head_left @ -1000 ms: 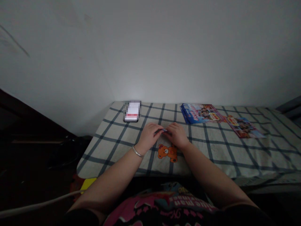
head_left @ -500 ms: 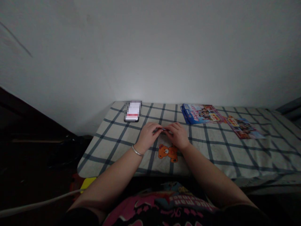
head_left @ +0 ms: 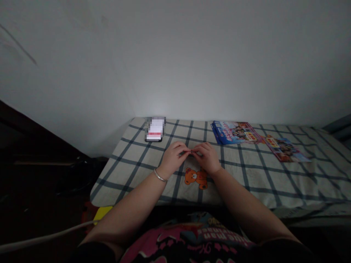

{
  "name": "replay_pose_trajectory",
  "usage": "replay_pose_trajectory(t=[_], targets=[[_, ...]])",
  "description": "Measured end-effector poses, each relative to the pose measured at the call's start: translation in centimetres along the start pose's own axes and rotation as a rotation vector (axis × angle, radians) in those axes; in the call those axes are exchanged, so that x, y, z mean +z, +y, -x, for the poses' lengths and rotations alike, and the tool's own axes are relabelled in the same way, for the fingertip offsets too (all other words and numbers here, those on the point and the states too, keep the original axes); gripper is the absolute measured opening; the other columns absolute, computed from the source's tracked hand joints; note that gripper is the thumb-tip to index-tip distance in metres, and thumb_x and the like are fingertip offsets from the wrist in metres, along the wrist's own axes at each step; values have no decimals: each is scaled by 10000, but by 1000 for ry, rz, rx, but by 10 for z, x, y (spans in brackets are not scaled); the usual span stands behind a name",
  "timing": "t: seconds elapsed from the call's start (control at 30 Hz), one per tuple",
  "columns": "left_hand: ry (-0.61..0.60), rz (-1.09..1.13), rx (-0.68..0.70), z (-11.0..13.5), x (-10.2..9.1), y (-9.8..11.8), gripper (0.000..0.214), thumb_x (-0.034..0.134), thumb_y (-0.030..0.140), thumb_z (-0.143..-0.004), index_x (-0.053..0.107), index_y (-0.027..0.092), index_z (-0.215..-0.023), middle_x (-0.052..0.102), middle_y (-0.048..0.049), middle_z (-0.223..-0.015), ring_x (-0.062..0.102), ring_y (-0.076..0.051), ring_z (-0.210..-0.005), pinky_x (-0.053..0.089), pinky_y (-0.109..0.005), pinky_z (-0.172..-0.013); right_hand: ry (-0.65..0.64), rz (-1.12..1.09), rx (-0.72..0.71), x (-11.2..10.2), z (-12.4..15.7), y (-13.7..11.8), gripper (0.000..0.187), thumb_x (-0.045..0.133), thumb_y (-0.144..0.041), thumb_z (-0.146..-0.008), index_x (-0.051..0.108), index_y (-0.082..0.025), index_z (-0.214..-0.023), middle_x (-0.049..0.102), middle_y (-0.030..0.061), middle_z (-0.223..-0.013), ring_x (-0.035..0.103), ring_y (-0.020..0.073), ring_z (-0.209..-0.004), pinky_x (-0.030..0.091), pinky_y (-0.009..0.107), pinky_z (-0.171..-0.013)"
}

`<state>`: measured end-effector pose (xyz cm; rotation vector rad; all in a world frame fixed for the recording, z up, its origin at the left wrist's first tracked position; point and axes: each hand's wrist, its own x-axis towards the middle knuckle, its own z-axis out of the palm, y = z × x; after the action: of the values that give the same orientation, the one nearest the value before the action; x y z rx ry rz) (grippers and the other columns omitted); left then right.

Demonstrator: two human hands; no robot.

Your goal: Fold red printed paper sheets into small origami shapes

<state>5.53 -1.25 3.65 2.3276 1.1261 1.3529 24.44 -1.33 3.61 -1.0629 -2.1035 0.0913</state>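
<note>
My left hand and my right hand meet over the checked cloth, fingertips touching or nearly so. Both are closed in a pinch. Between the fingertips is something small and dark, mostly hidden, whose kind I cannot make out. A silvery bangle circles my left wrist. Just below the hands, an orange teddy bear picture shows on the cloth, partly covered by my right hand and wrist.
A phone with a lit screen lies near the wall at the back left. Several glossy printed leaflets lie stacked at the back right, with another leaflet beside them. A pale cable runs at the lower left by a yellow object.
My fingertips have drawn slightly closer together, and less of the small thing between them shows. The phone and leaflets stay where they were.
</note>
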Motion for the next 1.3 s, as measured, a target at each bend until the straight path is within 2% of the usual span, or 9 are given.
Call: replay_pose_trajectory(t=[0.27,0.4,0.6,0.87,1.13,1.3], targets=[[-22,0,-4,0,-2,3,56,631,186,-857,682,207,-851,635,-29,-860,614,-163,-861,526,-328,-804,57,-167,-2,6,0,7,106,642,-299,-872,678,-231,-799,681,44,-859,620,185,-836,495,347,-775],[-2,60,-13,-1,-1,4,54,631,174,-848,677,204,-843,634,-28,-846,616,-157,-841,533,-317,-782,54,-257,56,6,-1,6,115,643,-309,-865,678,-239,-780,676,46,-853,625,190,-841,516,359,-783],[14,159,-70,-1,0,4,54,639,171,-836,676,208,-825,638,-20,-829,616,-147,-818,538,-296,-754,72,-381,87,5,-2,2,126,637,-306,-856,672,-240,-754,658,45,-836,618,192,-826,525,360,-765],[99,200,-224,0,2,-8,74,632,257,-853,676,201,-829,646,-22,-827,613,-140,-784,508,-229,-597,165,-436,245,6,-1,12,128,636,-324,-829,644,-233,-739,661,35,-811,615,191,-794,520,349,-716],[65,208,-217,0,2,-7,16,624,198,-829,636,189,-821,620,-29,-879,606,-139,-829,524,-216,-610,37,-478,289,8,2,9,103,583,-309,-843,629,-224,-809,727,63,-963,664,193,-840,514,326,-676],[22,224,-272,1,4,-8,54,586,138,-811,612,182,-831,653,-30,-914,630,-142,-836,542,-240,-658,35,-458,324,10,2,10,63,545,-265,-846,577,-226,-807,719,53,-960,657,188,-856,512,322,-676]])
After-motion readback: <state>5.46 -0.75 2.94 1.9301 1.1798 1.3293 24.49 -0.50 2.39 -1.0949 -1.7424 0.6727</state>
